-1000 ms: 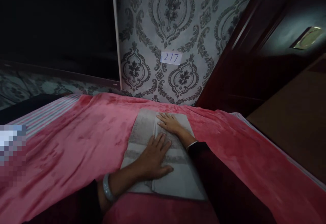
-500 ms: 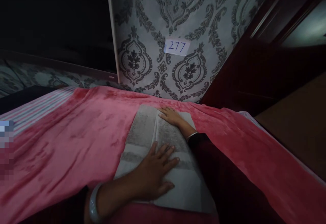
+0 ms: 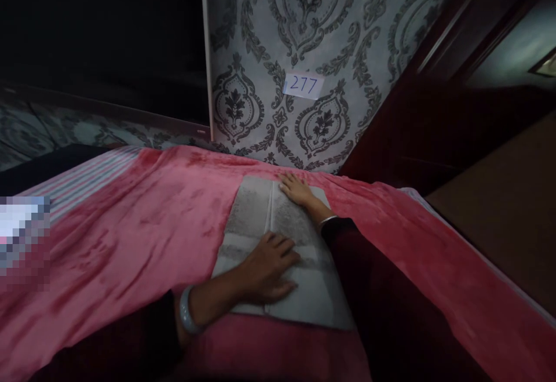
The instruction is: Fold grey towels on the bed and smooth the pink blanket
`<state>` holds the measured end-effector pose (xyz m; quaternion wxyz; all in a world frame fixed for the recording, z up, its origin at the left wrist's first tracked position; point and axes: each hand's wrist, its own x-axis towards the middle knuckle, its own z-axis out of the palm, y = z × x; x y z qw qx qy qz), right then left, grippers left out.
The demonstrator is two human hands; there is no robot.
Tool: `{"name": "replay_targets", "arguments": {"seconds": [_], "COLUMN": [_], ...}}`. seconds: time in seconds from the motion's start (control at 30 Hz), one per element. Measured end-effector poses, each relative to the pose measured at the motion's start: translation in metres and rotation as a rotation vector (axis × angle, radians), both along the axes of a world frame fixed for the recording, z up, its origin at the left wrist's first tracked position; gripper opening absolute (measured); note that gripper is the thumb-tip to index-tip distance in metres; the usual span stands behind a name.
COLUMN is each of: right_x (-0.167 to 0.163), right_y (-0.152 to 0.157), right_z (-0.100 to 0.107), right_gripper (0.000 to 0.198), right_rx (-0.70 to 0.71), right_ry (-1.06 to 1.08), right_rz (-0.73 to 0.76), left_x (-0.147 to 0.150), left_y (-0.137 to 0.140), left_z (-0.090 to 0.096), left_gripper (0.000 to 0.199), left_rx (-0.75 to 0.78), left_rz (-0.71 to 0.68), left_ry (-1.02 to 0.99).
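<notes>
A folded piece of grey-and-white fabric (image 3: 299, 301) lies flat on the pink blanket (image 3: 174, 219), with a pale line running lengthwise down its middle. My left hand (image 3: 269, 269) is over its near half, palm down, fingers apart and slightly bent, with a bangle on the wrist. Farther off, my right hand (image 3: 297, 189) lies with spread fingers on the far end of the fabric, right of the line. Neither hand grips anything. The fabric's right edge is partly hidden by my right sleeve.
Beyond the blanket, a patterned wall (image 3: 286, 34) carries a paper label (image 3: 304, 85) reading 277. A dark screen (image 3: 104, 34) is at upper left, a dark red wooden door (image 3: 425, 115) at right. Striped cloth (image 3: 95, 176) shows at left, near a blurred-out patch.
The view has shifted slightly. My left hand's fingers have bent more and drawn closer together; my right hand has slid a little toward the fabric's far edge. The fabric still lies flat.
</notes>
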<state>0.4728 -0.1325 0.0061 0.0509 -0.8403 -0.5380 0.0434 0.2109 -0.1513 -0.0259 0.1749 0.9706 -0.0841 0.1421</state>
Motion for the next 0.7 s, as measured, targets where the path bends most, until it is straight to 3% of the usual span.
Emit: {"name": "replay_targets", "arguments": {"seconds": [0.13,0.2,0.3,0.47,0.7], "right_x": [-0.038,-0.067,-0.106,-0.124,-0.149], "right_y": [-0.049,-0.079,-0.111,-0.118,-0.119], "right_z": [0.006,-0.003,-0.021,-0.036,-0.041], "right_gripper": [0.06,0.06,0.062,0.066,0.067], "right_rx": [0.074,0.047,-0.002,0.023,0.051], "right_ry": [-0.009,-0.008,-0.05,-0.118,-0.054], "right_rz": [-0.005,0.004,0.0,0.0,-0.044], "left_x": [0.006,0.01,0.015,0.024,0.03], "left_y": [0.012,0.018,0.022,0.026,0.039], "left_z": [0.002,0.003,0.003,-0.004,-0.013], "left_gripper": [0.038,0.045,0.057,0.063,0.053], "left_rx": [-0.047,-0.06,-0.045,-0.031,-0.153], "left_rz": [0.217,0.34,0.379,0.336,0.328], "left_ry": [-0.134,-0.189,-0.147,0.047,-0.037]}}
